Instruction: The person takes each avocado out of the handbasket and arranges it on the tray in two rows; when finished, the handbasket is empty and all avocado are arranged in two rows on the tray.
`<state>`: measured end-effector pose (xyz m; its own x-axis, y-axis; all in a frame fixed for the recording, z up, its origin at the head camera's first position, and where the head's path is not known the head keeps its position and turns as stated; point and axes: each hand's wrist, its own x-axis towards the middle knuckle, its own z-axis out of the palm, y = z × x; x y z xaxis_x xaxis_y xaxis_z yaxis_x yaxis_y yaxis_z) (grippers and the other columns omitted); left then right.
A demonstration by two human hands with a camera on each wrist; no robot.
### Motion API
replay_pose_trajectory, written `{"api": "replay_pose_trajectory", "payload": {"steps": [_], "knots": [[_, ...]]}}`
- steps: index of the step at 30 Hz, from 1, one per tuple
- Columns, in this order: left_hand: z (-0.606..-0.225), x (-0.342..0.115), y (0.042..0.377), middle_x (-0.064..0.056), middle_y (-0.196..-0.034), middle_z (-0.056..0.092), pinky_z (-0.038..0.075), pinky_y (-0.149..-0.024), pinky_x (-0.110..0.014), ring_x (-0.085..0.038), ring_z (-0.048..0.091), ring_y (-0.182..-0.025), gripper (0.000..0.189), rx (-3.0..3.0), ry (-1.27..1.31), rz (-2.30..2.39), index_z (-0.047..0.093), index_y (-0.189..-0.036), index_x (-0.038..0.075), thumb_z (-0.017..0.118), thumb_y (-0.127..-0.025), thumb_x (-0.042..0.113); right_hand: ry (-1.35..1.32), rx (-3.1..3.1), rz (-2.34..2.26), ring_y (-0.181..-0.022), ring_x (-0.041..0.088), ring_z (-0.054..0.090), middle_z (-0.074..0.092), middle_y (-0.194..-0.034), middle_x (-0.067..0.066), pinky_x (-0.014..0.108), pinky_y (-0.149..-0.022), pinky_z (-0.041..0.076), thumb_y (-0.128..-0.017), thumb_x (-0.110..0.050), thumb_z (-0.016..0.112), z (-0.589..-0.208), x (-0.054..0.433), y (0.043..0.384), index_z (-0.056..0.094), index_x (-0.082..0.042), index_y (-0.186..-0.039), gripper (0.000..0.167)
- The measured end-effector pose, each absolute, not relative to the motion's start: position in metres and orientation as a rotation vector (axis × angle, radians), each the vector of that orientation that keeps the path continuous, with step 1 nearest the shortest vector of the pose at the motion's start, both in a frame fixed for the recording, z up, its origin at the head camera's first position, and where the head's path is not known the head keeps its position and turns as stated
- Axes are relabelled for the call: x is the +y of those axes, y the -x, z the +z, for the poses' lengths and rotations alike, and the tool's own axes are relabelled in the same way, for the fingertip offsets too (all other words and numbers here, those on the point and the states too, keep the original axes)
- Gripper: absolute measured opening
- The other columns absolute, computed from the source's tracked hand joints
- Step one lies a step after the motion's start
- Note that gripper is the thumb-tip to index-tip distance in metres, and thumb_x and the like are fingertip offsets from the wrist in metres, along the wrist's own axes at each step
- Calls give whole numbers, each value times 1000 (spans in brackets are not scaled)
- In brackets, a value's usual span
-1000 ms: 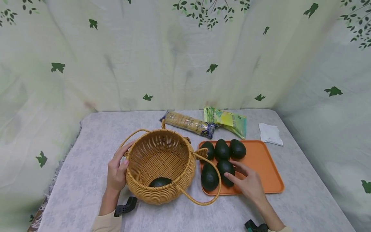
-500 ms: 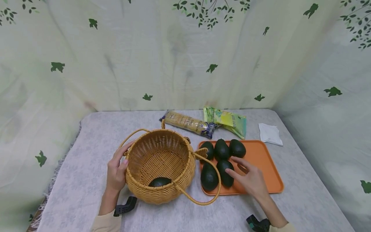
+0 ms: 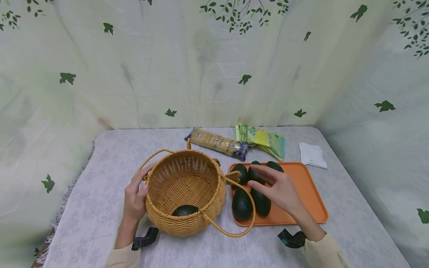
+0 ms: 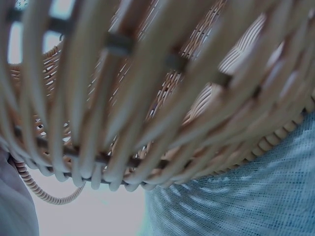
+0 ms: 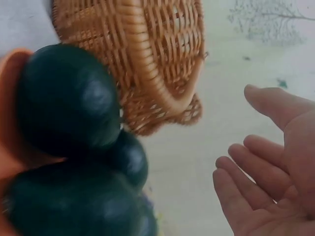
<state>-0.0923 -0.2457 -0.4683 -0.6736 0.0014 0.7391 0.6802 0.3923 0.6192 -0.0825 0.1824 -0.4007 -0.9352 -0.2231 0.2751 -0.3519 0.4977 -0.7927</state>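
A wicker basket (image 3: pixel 181 227) stands tilted toward me, one avocado (image 3: pixel 185 210) lying inside near its front wall. My left hand (image 3: pixel 134 199) holds the basket's left side, thumb close to the rim; basket weave (image 4: pixel 147 98) fills most of the left wrist view. On the orange tray (image 3: pixel 310 203) are several dark green avocados (image 3: pixel 242 204), and the basket's right handle loop (image 3: pixel 252 208) overlaps the tray's left end. Over the avocados hovers my right hand (image 3: pixel 281 190), thumb and fingers spread with nothing between them. In the right wrist view this hand (image 5: pixel 270 172) is apart from the avocados (image 5: pixel 66 98).
Behind the basket lies a pack of dry noodles (image 3: pixel 218 142), its end against green and yellow packets (image 3: pixel 261 137). A white sachet (image 3: pixel 312 155) rests beyond the tray's right corner. A printed cloth (image 3: pixel 201 74) hangs behind the table.
My right hand has let go of the front-row avocado, leaving it on the tray, and has moved up and left over the back-row ones. The left hand and basket have stayed put.
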Motion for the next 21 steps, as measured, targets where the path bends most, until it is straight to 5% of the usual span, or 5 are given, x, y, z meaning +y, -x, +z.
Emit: {"api": "replay_pose_trajectory", "payload": {"steps": [9,21], "knots": [[-466,-244,92,-23,-135,64,38,-102,-20,-13,57,-116,51,-1983,586,-1322,60,-139,-5,39,-94,5,-761,-2584,1542,-126,25,65,67,-138,4,42,-101,52,-90,-28,80,-377,155,99,65,-17,-140,53],[-465,-244,91,-21,-136,64,39,-101,-20,-14,57,-115,50,-1985,588,-1316,60,-139,-5,40,-94,5,-986,-2626,1532,-120,26,69,65,-140,4,37,-95,56,-90,-27,80,-358,113,121,66,-13,-139,53]]}}
